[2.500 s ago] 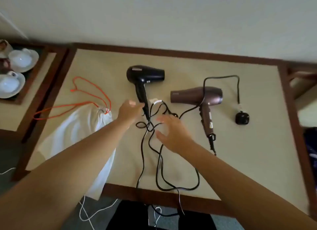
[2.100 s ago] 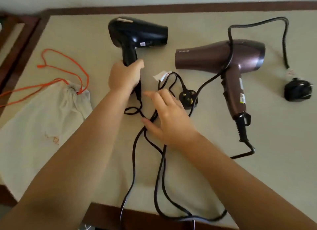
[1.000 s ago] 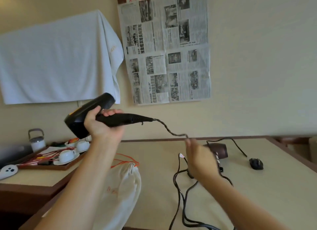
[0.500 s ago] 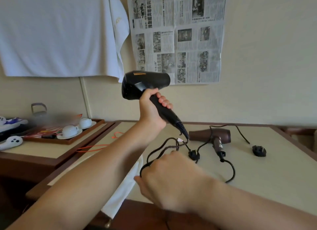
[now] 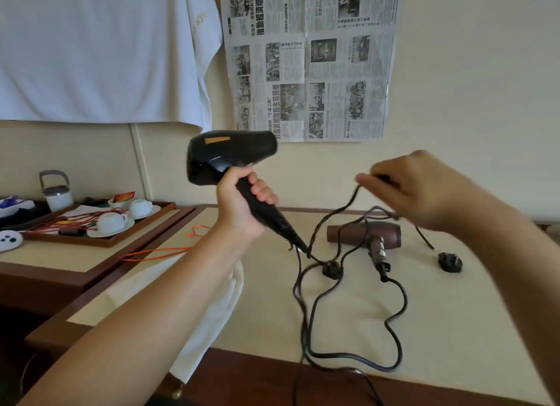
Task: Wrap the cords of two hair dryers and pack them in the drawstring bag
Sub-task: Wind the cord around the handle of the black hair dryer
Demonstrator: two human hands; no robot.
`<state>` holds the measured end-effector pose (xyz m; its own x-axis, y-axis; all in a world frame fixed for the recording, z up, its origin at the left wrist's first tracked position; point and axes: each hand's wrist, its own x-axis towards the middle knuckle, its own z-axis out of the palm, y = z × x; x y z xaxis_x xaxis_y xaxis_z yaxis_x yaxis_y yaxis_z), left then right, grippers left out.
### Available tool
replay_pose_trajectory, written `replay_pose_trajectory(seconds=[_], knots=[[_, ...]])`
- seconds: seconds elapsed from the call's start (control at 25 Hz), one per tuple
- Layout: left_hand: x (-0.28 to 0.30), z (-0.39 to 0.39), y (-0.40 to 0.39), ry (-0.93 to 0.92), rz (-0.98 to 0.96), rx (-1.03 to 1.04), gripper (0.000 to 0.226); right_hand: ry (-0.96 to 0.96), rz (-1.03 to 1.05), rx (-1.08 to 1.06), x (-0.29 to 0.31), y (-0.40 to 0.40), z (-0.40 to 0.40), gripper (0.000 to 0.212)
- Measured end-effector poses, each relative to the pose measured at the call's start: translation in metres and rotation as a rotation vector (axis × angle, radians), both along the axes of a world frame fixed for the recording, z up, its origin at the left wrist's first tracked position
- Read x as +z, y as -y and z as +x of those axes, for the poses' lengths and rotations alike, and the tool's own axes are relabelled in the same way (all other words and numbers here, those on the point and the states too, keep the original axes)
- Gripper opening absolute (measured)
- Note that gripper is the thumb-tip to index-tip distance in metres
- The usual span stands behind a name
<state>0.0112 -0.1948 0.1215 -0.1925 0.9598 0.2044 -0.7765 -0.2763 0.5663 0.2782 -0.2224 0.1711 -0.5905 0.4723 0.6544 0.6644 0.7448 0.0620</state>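
Observation:
My left hand (image 5: 242,205) grips the handle of the black hair dryer (image 5: 230,154) and holds it up above the table, nozzle pointing right. My right hand (image 5: 421,190) pinches that dryer's black cord (image 5: 342,211) and holds it raised to the right. The rest of the cord hangs in loops over the table's front edge, and its plug (image 5: 331,269) lies on the table. The brown hair dryer (image 5: 363,233) lies on the table behind, with its own cord and plug (image 5: 450,262). The white drawstring bag (image 5: 212,308) with orange strings lies under my left forearm.
The beige table (image 5: 454,330) has a dark wooden rim. A lower side table at the left carries a wooden tray (image 5: 121,239) with cups, saucers and a small kettle. A newspaper and a white towel hang on the wall behind.
My right hand has risen from low in front of me up and to the right, lifting the cord. The black dryer stays raised in my left hand.

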Motion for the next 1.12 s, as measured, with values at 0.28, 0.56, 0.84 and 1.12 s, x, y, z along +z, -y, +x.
replay_pose_trajectory(seconds=[0.28,0.56,0.84,1.12], knots=[[0.001,-0.011,0.003,0.214,0.02,-0.02,0.03,-0.107,-0.147,-0.338,-0.085,-0.059,0.011,0.03],[-0.003,0.011,-0.004,0.106,0.004,0.016,0.031,-0.428,-0.522,0.168,-0.137,-0.011,-0.056,0.073],[-0.021,-0.006,-0.014,0.235,-0.064,0.099,0.029,-0.129,-0.291,0.166,-0.126,-0.01,-0.036,0.038],[-0.02,0.017,-0.02,0.326,-0.099,0.066,0.031,0.029,-0.335,-0.158,-0.171,0.011,-0.109,0.037]])
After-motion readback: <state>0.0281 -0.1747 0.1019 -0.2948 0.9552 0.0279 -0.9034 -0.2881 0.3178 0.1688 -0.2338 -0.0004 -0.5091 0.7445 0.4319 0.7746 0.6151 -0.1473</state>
